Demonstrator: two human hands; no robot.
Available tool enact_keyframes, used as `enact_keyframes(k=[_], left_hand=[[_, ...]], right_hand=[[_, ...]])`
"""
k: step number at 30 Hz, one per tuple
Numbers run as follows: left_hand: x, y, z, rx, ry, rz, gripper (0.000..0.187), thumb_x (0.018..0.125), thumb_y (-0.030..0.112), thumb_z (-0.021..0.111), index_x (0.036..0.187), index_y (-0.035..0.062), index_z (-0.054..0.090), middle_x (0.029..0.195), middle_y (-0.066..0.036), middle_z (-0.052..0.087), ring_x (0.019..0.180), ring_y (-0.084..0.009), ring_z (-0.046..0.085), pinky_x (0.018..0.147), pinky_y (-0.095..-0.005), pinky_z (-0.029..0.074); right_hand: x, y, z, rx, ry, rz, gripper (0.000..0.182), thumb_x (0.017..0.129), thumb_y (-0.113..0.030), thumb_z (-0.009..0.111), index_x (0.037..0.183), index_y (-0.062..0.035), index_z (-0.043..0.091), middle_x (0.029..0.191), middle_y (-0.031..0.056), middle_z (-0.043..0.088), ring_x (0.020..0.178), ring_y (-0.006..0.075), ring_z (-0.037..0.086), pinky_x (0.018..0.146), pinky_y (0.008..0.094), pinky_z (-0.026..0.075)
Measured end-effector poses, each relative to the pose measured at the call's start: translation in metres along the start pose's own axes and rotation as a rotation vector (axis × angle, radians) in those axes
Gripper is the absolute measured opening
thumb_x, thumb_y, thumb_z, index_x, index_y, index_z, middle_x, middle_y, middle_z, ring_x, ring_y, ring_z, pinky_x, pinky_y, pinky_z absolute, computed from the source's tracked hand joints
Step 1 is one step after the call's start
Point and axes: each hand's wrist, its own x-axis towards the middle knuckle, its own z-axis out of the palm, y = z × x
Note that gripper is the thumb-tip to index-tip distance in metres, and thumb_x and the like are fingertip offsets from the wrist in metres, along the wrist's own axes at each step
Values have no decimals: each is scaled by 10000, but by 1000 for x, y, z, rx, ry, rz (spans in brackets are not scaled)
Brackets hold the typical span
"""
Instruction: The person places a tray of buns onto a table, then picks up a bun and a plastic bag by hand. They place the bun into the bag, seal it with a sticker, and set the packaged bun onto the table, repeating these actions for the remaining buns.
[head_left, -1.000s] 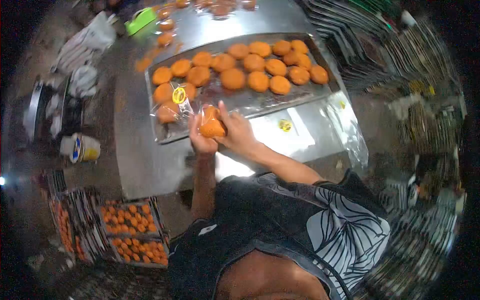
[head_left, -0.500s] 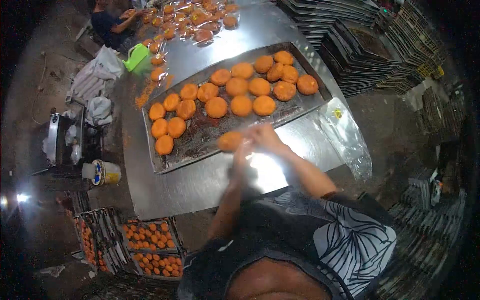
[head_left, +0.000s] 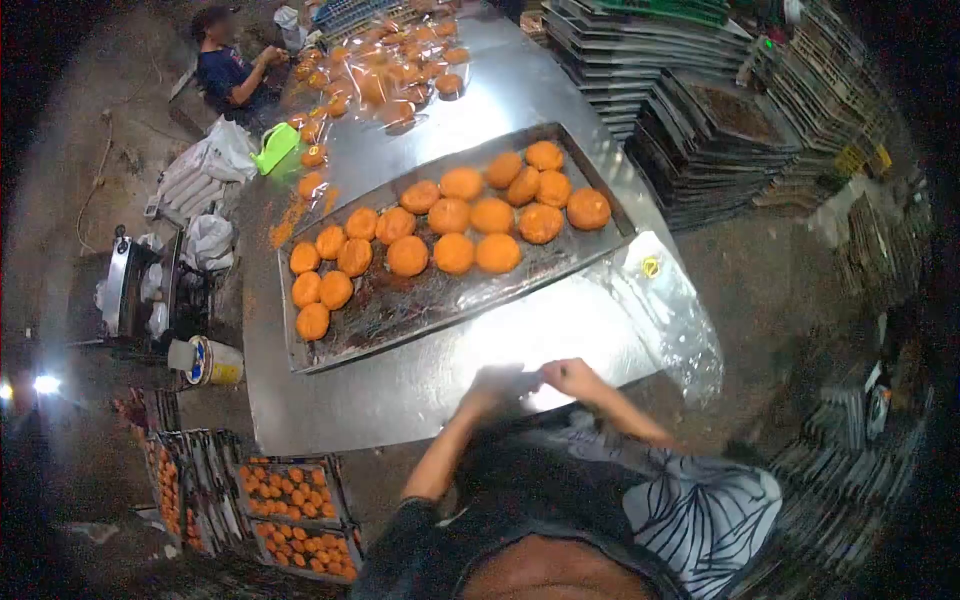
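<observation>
My left hand (head_left: 488,390) is low over the front edge of the steel table, smeared by motion, so its fingers cannot be made out. Close beside it, my right hand (head_left: 576,380) has its fingers pressed together; whatever they pinch is too small or blurred to name. No bun shows in either hand. Beyond them lies a dark baking tray (head_left: 450,322) with several round orange-brown buns (head_left: 407,256) on it. To the right, a stack of clear plastic bags (head_left: 672,310) with a yellow label lies at the table's edge. A blurred bun (head_left: 374,90) shows over the wrapped buns at the far end.
Wrapped buns (head_left: 448,84) pile up at the table's (head_left: 350,415) far end, where another person (head_left: 228,70) sits. A bright green plastic object (head_left: 277,147) is at the left edge. Stacked trays (head_left: 640,60) stand right; racked buns (head_left: 290,492) and a white bucket (head_left: 218,362) stand left.
The bun that was by my left hand is gone from there. Both hands have drawn back from the tray toward my body. The view has shifted, showing more of the other person.
</observation>
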Motion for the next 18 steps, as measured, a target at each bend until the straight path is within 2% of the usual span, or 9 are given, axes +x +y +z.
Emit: enact_keyframes(k=[2, 6, 7, 9, 11, 12, 14, 15, 18], left_hand=[[4, 3, -16, -91, 55, -58, 185, 793, 140, 530, 908, 17, 604, 792, -74, 615, 738, -162, 572, 665, -287, 458], [11, 89, -31, -457, 2, -428, 257, 783, 115, 556, 1012, 0, 556, 878, -78, 613, 765, -148, 563, 683, -284, 462], [12, 64, -11, -324, 20, -332, 294, 753, 151, 593, 1010, 12, 562, 888, -74, 614, 754, -157, 567, 679, -296, 467], [15, 82, -14, -153, -32, -502, 343, 719, 202, 630, 1009, 30, 567, 876, -79, 616, 742, -164, 570, 683, -310, 462], [16, 91, -5, -81, -96, -558, 381, 692, 278, 656, 978, 37, 584, 893, -101, 609, 781, -186, 568, 707, -328, 445], [13, 81, 10, -150, -49, -477, 382, 680, 295, 665, 949, 33, 594, 900, -111, 603, 806, -197, 563, 711, -332, 438], [14, 69, 19, -306, 174, -136, 332, 666, 286, 674, 863, 26, 614, 891, -120, 591, 825, -215, 543, 706, -340, 425], [17, 69, 12, 87, 97, -202, 291, 700, 278, 616, 850, 30, 594, 854, -83, 579, 743, -212, 547, 693, -318, 435], [16, 114, -35, -61, 437, 121, 134, 706, 143, 612, 803, 52, 618, 709, -44, 543, 628, -153, 517, 553, -279, 422]], right_hand=[[-20, -33, -5, -204, -183, 124, 232, 765, -199, 557, 917, -35, 618, 787, 120, 627, 705, 187, 579, 710, 306, 451], [7, -38, 0, -275, 68, -301, 403, 777, -288, 574, 1097, -54, 500, 946, 115, 589, 804, 199, 557, 743, 330, 441], [7, -27, 2, -349, 115, -375, 422, 788, -301, 561, 1121, -55, 475, 971, 113, 576, 836, 202, 547, 755, 324, 438], [-10, 1, 13, -144, -18, -94, 302, 823, -233, 511, 1056, -41, 502, 930, 121, 580, 846, 212, 547, 729, 320, 439], [-32, 28, 18, 620, 106, 484, 201, 861, -163, 428, 1002, -51, 518, 815, 100, 585, 724, 192, 556, 620, 319, 439], [-45, -9, 23, 153, 267, 352, 235, 888, -179, 342, 949, -50, 529, 700, 61, 549, 601, 140, 514, 521, 319, 403], [-34, -22, 31, 126, 335, 455, 259, 891, -202, 328, 953, -42, 522, 676, 49, 538, 571, 139, 501, 512, 317, 406], [-22, -29, 33, 114, 410, 542, 284, 894, -225, 313, 957, -34, 514, 653, 37, 527, 542, 138, 488, 503, 315, 409], [16, -86, 22, 282, 256, 188, 372, 862, -300, 396, 1118, -34, 444, 913, 77, 525, 719, 171, 523, 619, 309, 447]])
